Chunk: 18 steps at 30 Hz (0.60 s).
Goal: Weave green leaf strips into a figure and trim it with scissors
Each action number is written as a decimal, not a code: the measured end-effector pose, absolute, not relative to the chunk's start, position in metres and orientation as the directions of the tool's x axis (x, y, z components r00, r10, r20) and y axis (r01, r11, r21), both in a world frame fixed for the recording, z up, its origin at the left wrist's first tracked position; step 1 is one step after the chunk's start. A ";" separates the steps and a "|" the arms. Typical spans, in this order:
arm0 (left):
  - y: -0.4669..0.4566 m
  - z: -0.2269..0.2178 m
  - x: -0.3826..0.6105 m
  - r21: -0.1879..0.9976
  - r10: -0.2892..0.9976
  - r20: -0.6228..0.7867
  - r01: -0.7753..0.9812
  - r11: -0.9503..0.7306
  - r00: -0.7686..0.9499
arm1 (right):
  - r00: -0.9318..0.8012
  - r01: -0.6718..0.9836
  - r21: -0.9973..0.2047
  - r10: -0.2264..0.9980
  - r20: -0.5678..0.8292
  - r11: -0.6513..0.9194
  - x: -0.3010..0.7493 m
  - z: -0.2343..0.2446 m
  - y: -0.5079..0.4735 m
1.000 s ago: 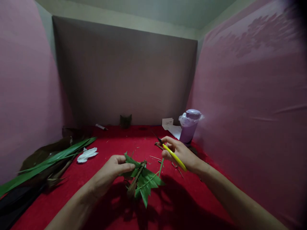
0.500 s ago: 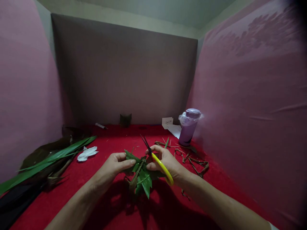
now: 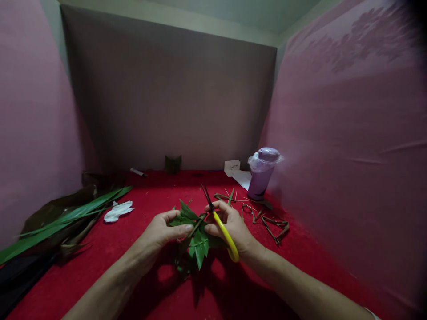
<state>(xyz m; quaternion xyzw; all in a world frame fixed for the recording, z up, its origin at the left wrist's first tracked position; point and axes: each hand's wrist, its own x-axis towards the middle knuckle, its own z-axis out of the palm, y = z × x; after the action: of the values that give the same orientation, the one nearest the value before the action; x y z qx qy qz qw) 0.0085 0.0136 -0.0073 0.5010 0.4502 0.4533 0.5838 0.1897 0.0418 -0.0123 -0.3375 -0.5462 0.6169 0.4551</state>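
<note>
Between my two hands is a bundle of pointed green leaves [image 3: 199, 249] with a brownish stem or strip across it. My left hand [image 3: 168, 229] pinches its left side, thumb on top. At the right side, my right hand [image 3: 230, 226] grips the bundle with thumb and fingers. That same hand also carries a pair of scissors [image 3: 227, 235] with yellow handles, lying across the fingers, dark blades pointing up and away from me. The blades are apart from the leaves. The underside of the bundle is in shadow and hard to make out.
Long green leaves [image 3: 73, 218] lie at the left, beside a crumpled white tissue [image 3: 118, 211]. Brown dried strips [image 3: 275, 229] and thin sticks are scattered at the right. A purple tumbler [image 3: 261, 178] in plastic wrap, white cards [image 3: 232, 168] and a syringe [image 3: 138, 172] stand or lie farther back.
The leaf bundle has turned in my hands, so one leaf tip now points upward and the brown strip shows less. The scissors have shifted slightly with my right hand. The view has moved a little.
</note>
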 end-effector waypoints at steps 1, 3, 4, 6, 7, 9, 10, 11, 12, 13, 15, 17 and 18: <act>0.014 -0.008 0.009 0.992 0.980 -0.080 -0.078 0.096 0.184 | -0.360 -0.192 -0.981 0.929 0.088 0.018 0.189 -0.012 0.041; 0.013 -0.007 0.010 0.989 0.978 -0.095 -0.093 0.114 0.188 | -0.353 -0.196 -0.980 0.931 0.094 0.025 0.189 -0.013 0.040; 0.012 -0.006 0.010 0.988 0.978 -0.094 -0.106 0.116 0.188 | -0.342 -0.203 -0.979 0.935 0.094 0.024 0.188 -0.013 0.039; 0.011 -0.002 0.010 0.986 0.979 -0.071 -0.134 0.097 0.192 | -0.303 -0.232 -0.972 0.948 0.095 0.023 0.188 -0.013 0.040; 0.011 -0.001 0.010 0.985 0.979 -0.053 -0.152 0.084 0.195 | -0.278 -0.256 -0.966 0.956 0.094 0.021 0.188 -0.013 0.040; 0.011 0.002 0.010 0.978 0.981 -0.042 -0.192 0.078 0.187 | -0.225 -0.307 -0.952 0.970 0.087 0.014 0.189 -0.012 0.042; 0.011 0.003 0.010 0.974 0.984 -0.050 -0.211 0.086 0.169 | -0.200 -0.335 -0.942 0.976 0.082 0.011 0.190 -0.012 0.043; 0.011 0.004 0.010 0.970 0.989 -0.060 -0.224 0.090 0.136 | -0.176 -0.361 -0.933 0.981 0.076 0.007 0.191 -0.011 0.044; 0.012 0.004 0.011 0.970 0.994 -0.069 -0.227 0.088 0.088 | -0.157 -0.383 -0.924 0.985 0.066 0.000 0.192 -0.011 0.045; 0.012 0.004 0.011 0.972 0.997 -0.069 -0.221 0.075 0.032 | -0.145 -0.403 -0.915 0.988 0.055 -0.008 0.193 -0.010 0.045; 0.013 0.004 0.011 0.980 0.996 -0.043 -0.195 0.028 -0.074 | -0.134 -0.442 -0.897 0.990 0.037 -0.026 0.195 -0.008 0.045; 0.013 0.003 0.011 0.985 0.991 -0.014 -0.172 -0.010 -0.136 | -0.128 -0.470 -0.882 0.992 0.021 -0.042 0.197 -0.007 0.043; 0.014 0.002 0.011 0.986 0.990 -0.003 -0.164 -0.020 -0.138 | -0.126 -0.479 -0.876 0.992 0.014 -0.048 0.199 -0.006 0.042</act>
<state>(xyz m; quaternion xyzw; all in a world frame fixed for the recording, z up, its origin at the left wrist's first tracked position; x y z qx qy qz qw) 0.0115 0.0137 0.0022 0.4232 0.4880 0.5752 0.5018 0.1986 0.0419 -0.0061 -0.3319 -0.3860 0.6435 0.5717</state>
